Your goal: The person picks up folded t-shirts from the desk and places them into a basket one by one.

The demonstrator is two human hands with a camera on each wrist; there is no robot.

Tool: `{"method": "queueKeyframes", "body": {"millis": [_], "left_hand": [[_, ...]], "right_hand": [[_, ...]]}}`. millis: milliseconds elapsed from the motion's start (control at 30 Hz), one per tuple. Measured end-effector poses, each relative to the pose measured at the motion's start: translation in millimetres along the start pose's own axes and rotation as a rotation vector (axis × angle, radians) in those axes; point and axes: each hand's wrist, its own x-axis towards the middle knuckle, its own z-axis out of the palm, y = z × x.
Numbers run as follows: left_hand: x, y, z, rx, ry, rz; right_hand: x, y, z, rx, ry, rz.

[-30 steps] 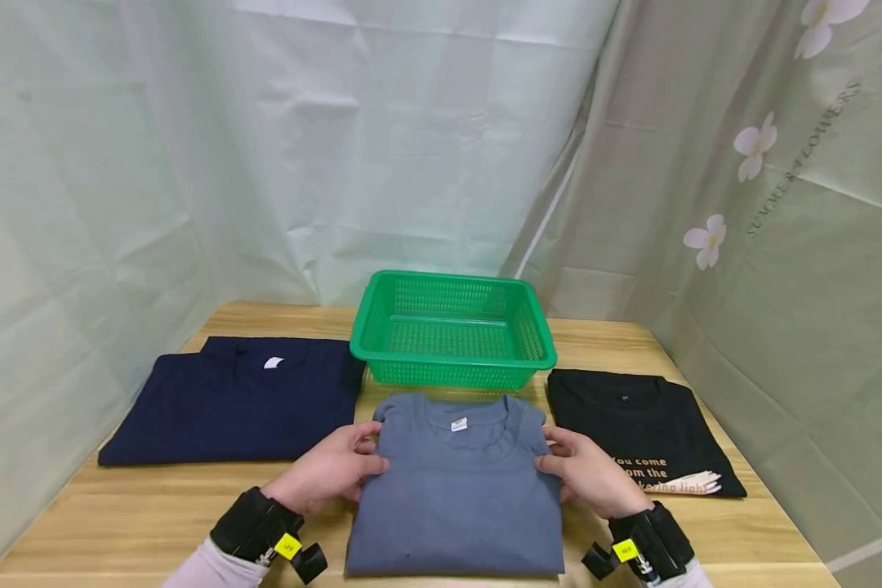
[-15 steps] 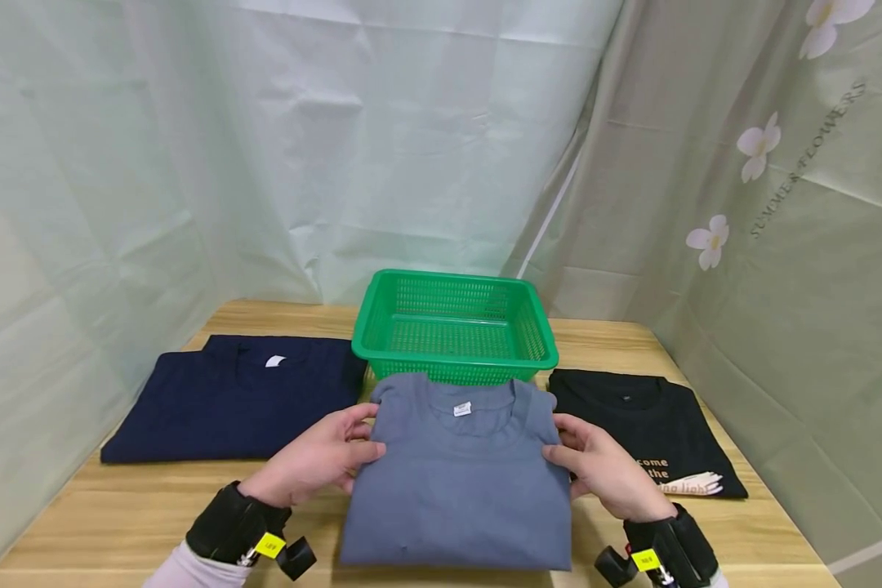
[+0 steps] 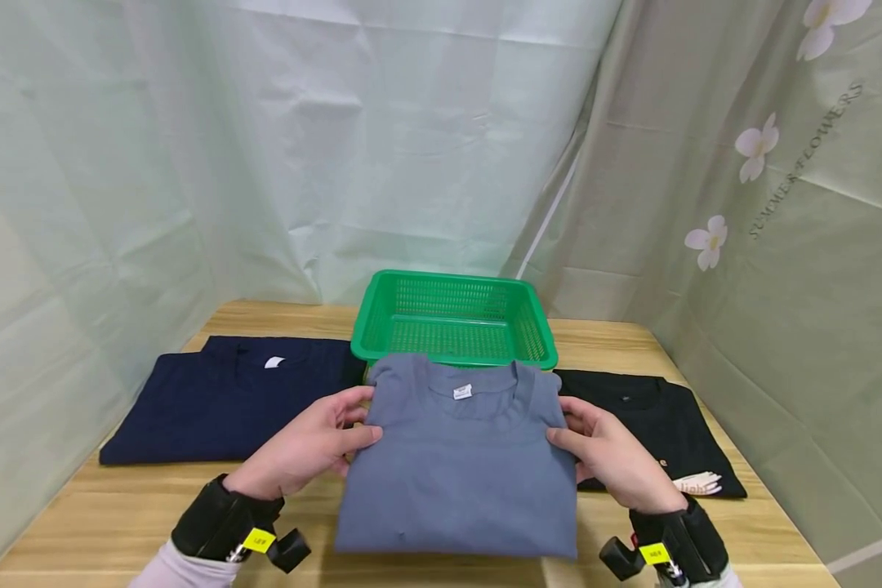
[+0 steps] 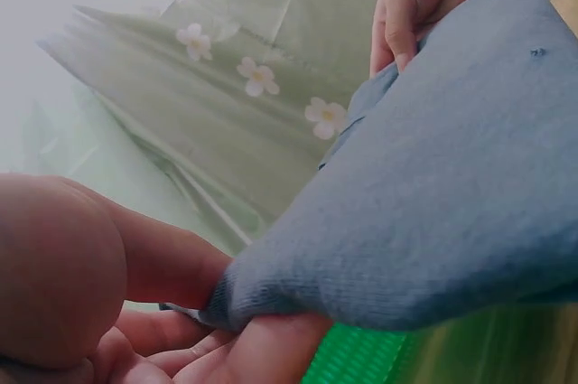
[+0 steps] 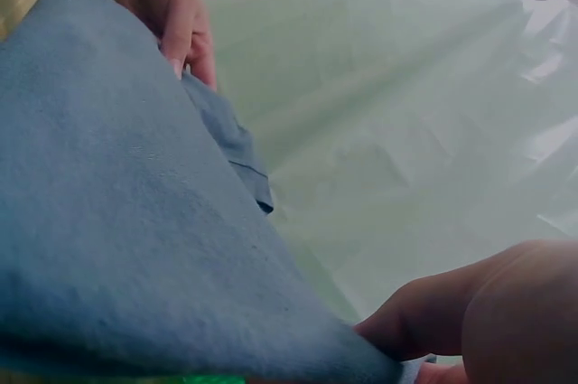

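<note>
A folded grey-blue T-shirt (image 3: 459, 474) with a white neck label hangs raised over the table, its collar end overlapping the front of the green basket (image 3: 441, 359) in the head view. My left hand (image 3: 309, 441) pinches its left side edge, thumb on top and fingers beneath. On the opposite edge my right hand (image 3: 617, 453) pinches it the same way. In the left wrist view the cloth (image 4: 452, 167) is gripped between the thumb and fingers (image 4: 176, 257). The right wrist view has the thumb (image 5: 433, 312) pressing on the shirt (image 5: 135, 194), the fingers mostly hidden below it.
To the left lies a folded navy T-shirt (image 3: 228, 408) on the wooden table (image 3: 118, 523). A folded black T-shirt (image 3: 654, 425) with printed lettering lies at the right, partly behind my right hand. Pale curtains (image 3: 412, 147) enclose the back and sides.
Both hands have lifted the grey-blue T-shirt off the table and moved it forward, toward the basket. The basket and the other two shirts have stayed in place.
</note>
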Motion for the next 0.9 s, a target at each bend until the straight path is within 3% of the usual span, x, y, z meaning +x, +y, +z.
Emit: {"method": "queueKeyframes", "body": {"millis": [333,900], "left_hand": [[4.6,13.4,-6.5,0.015,0.002,0.077],[30.5,18.7,-14.5,0.08,0.075,0.123]], "right_hand": [[7.6,-15,-1,-0.012,0.051,-0.019],[39.6,-27,-11,-0.046,0.054,-0.035]]}}
